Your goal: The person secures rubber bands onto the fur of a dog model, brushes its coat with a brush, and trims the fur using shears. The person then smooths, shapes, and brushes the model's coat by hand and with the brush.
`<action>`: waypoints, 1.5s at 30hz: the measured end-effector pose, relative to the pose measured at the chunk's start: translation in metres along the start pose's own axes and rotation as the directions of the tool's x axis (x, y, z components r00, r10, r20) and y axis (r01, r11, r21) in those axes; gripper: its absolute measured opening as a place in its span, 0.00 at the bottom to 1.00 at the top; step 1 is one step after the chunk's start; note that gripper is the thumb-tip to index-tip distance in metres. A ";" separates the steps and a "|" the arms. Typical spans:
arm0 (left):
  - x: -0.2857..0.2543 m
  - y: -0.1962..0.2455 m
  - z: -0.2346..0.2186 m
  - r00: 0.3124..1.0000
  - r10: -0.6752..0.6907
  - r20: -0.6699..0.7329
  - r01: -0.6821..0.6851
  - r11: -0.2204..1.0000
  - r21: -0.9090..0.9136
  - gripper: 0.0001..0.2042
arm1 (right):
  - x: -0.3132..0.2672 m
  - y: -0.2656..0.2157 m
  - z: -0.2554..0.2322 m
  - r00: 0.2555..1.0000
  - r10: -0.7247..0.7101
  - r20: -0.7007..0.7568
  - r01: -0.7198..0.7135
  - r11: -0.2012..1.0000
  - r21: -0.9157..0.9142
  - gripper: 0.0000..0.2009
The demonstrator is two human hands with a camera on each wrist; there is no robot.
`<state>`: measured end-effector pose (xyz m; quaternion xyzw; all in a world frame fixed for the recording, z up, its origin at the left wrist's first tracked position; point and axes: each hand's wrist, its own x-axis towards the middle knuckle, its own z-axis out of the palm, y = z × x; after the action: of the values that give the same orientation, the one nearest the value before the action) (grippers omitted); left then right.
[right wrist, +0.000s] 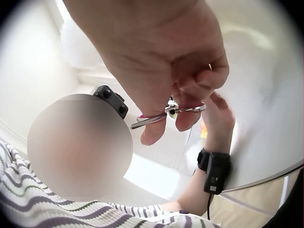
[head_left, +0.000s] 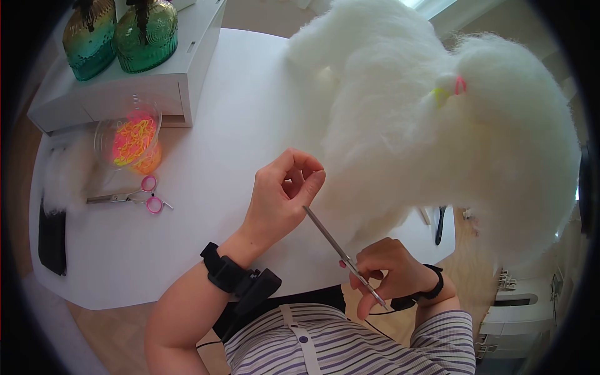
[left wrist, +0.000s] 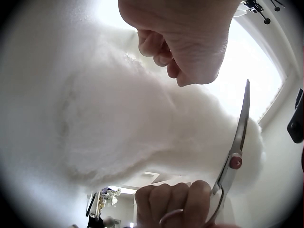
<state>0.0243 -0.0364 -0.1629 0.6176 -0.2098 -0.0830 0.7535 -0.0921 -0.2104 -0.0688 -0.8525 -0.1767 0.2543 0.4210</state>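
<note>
A fluffy white dog-shaped figure [head_left: 400, 125] stands on the white table [head_left: 231, 112], with a pink hair band [head_left: 460, 84] and a yellow one [head_left: 440, 95] in its hair. Beside its coat, my left hand [head_left: 281, 194] is raised with the fingers curled in and the thumb against the fingertips; nothing shows between them. My right hand [head_left: 390, 269] holds a pair of curved scissors [head_left: 326, 235] by the finger loops [right wrist: 194, 109]. In the left wrist view the scissor blades [left wrist: 242, 123] lie together. Their tip points up, just below my left hand in the head view.
At left are a clear cup [head_left: 100, 142] of colourful rubber bands [head_left: 134, 139], pink-ringed scissors [head_left: 115, 198], loose white fluff [head_left: 67, 175] and a black tool [head_left: 53, 240]. Behind stand a white drawer unit [head_left: 106, 97] and glass bottles [head_left: 147, 40]. Another black tool [head_left: 440, 226] lies at right.
</note>
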 end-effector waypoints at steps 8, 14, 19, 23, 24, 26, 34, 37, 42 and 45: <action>0.001 -0.003 0.001 1.000 -0.014 -0.011 0.014 1.000 -0.019 0.04 | -0.015 0.005 0.000 0.985 0.006 -0.172 -0.047 0.971 -0.234 0.29; 0.002 -0.004 0.000 1.000 -0.022 -0.003 0.022 1.000 -0.005 0.03 | -0.030 0.016 -0.011 0.934 0.305 0.185 -0.288 0.951 -0.116 0.26; 0.003 -0.006 0.000 1.000 -0.014 -0.010 0.014 0.999 -0.035 0.03 | -0.026 0.014 -0.004 0.977 0.169 0.130 -0.169 0.986 -0.016 0.26; 0.003 -0.004 0.000 1.000 -0.025 -0.008 0.025 0.999 -0.038 0.03 | -0.024 0.020 0.000 0.962 0.144 0.230 -0.134 0.989 -0.059 0.28; 0.003 -0.004 0.000 1.000 -0.025 -0.007 0.025 0.999 -0.037 0.03 | -0.020 0.015 -0.002 0.936 0.219 0.274 -0.202 0.975 -0.090 0.27; 0.003 -0.005 0.000 1.000 -0.027 -0.016 0.026 0.998 -0.055 0.03 | -0.018 0.014 -0.003 0.903 0.293 0.313 -0.267 0.956 -0.124 0.26; 0.005 -0.006 0.000 0.996 -0.041 -0.083 0.034 0.995 -0.090 0.04 | -0.024 0.017 -0.001 0.981 0.183 0.067 -0.194 0.955 0.223 0.23; 0.004 -0.006 0.000 0.996 -0.043 -0.077 0.036 0.996 -0.083 0.04 | -0.021 0.017 0.005 0.997 0.075 0.033 -0.080 0.981 0.177 0.26; 0.005 -0.009 0.003 0.995 0.019 -0.102 -0.028 0.995 -0.096 0.05 | -0.029 0.016 -0.008 0.956 0.223 0.189 -0.245 0.964 0.101 0.31; 0.005 -0.009 0.002 0.996 0.031 -0.084 -0.039 0.994 -0.104 0.05 | -0.032 0.020 -0.008 0.967 0.233 0.105 -0.244 0.964 0.106 0.31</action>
<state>0.0289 -0.0423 -0.1701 0.5759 -0.1848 -0.0554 0.7944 -0.1116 -0.2440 -0.0716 -0.8286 -0.0766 0.3522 0.4284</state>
